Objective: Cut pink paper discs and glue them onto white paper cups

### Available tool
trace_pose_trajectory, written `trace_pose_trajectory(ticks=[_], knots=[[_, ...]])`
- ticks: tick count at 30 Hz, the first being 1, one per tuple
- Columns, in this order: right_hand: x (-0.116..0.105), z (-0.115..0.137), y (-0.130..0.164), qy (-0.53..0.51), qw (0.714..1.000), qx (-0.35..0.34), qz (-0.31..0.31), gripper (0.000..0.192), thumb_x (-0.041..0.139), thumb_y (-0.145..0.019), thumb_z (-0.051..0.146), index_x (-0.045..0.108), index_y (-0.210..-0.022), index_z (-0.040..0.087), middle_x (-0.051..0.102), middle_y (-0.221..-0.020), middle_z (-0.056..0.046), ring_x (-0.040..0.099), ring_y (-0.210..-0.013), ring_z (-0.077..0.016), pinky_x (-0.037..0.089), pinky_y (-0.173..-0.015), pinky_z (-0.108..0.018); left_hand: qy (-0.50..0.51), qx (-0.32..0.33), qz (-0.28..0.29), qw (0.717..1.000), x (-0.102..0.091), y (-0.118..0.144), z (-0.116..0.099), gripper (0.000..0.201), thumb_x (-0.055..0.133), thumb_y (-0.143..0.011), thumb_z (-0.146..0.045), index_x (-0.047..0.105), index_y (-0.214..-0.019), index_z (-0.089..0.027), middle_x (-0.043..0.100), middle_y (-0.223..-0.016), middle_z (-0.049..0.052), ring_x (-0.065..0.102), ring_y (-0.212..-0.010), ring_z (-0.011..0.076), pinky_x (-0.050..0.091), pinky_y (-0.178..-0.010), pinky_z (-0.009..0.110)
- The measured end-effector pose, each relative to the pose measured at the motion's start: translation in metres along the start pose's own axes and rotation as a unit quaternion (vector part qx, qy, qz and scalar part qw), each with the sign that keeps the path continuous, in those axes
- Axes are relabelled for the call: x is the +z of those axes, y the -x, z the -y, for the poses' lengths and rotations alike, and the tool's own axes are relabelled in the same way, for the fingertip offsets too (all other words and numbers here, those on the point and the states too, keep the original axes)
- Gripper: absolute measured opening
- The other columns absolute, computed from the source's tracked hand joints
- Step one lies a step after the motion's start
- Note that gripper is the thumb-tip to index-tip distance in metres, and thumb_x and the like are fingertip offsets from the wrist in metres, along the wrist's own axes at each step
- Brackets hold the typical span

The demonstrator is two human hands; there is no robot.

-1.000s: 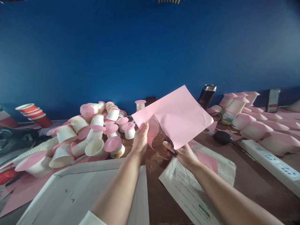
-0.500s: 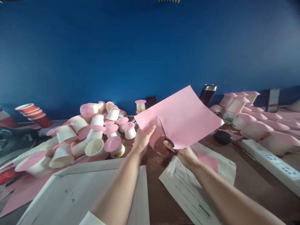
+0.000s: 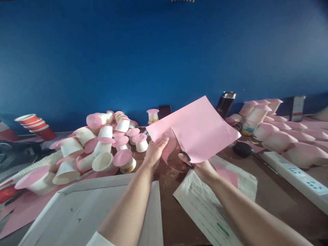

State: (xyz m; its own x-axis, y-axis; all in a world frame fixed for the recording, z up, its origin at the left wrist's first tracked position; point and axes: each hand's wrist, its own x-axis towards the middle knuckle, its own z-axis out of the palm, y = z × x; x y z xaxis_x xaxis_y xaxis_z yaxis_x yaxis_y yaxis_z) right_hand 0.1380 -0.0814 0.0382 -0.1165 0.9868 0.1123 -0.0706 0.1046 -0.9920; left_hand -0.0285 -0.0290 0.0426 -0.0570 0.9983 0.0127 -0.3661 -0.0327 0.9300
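Observation:
My left hand (image 3: 154, 152) pinches the near left corner of a pink paper sheet (image 3: 198, 128), where a circle outline is partly cut. My right hand (image 3: 198, 167) grips black-handled scissors (image 3: 182, 151), whose blades bite into the sheet just right of the circle. The sheet is held tilted in the air above a brown table (image 3: 269, 194).
A heap of white paper cups (image 3: 102, 147) with pink lids lies at left, red cups (image 3: 34, 124) beyond. More capped cups (image 3: 271, 133) sit at right, with a dark flask (image 3: 225, 104), a black round object (image 3: 243, 149), a white power strip (image 3: 297, 179) and printed papers (image 3: 205, 201).
The sheet has turned slightly and dropped a little as the scissors cut along the circle. My left fingers shifted further over the cut corner.

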Motion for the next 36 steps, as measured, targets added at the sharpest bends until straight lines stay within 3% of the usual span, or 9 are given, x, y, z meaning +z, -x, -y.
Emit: trace_pose_trajectory(ticks=[9,22,29,36], knots=[[0.000,0.003,0.001,-0.022,1.000,0.007,0.002,0.038,0.078,-0.070,0.046,0.061,-0.091,0.020,0.056,-0.064,0.002,0.050,-0.052,-0.0120,0.041,-0.051,-0.028,-0.068,0.023,0.001,0.997,-0.001,0.002,-0.004,0.053,0.082,-0.064,-0.046,0.072,-0.104,-0.013,0.073,-0.110,0.013,0.063,-0.113,0.0326,0.049,-0.099,0.041],[-0.004,-0.007,-0.004,-0.040,0.999,-0.011,0.003,0.040,0.083,-0.066,0.039,0.064,-0.096,0.020,0.057,-0.070,0.001,0.050,-0.055,-0.0125,0.042,-0.049,-0.028,-0.081,0.013,0.004,0.997,-0.002,0.002,-0.010,0.056,0.082,-0.062,-0.048,0.073,-0.103,-0.010,0.072,-0.110,0.016,0.066,-0.106,0.0320,0.050,-0.096,0.041],[-0.004,-0.011,-0.005,-0.055,0.998,0.003,0.008,0.037,0.085,-0.063,0.037,0.064,-0.089,0.021,0.058,-0.073,0.002,0.049,-0.054,-0.0105,0.042,-0.048,-0.026,-0.082,0.032,0.002,0.996,-0.001,0.006,-0.012,0.052,0.082,-0.064,-0.046,0.074,-0.100,-0.010,0.074,-0.104,0.014,0.066,-0.104,0.0315,0.050,-0.095,0.041],[-0.006,-0.007,-0.004,-0.038,0.998,0.008,0.041,0.037,0.084,-0.066,0.039,0.065,-0.093,0.022,0.056,-0.068,0.002,0.049,-0.056,-0.0114,0.043,-0.050,-0.027,-0.130,0.001,0.027,0.991,-0.012,0.003,-0.016,0.050,0.079,-0.064,-0.049,0.074,-0.098,-0.013,0.074,-0.102,0.012,0.068,-0.100,0.0311,0.052,-0.089,0.039]])
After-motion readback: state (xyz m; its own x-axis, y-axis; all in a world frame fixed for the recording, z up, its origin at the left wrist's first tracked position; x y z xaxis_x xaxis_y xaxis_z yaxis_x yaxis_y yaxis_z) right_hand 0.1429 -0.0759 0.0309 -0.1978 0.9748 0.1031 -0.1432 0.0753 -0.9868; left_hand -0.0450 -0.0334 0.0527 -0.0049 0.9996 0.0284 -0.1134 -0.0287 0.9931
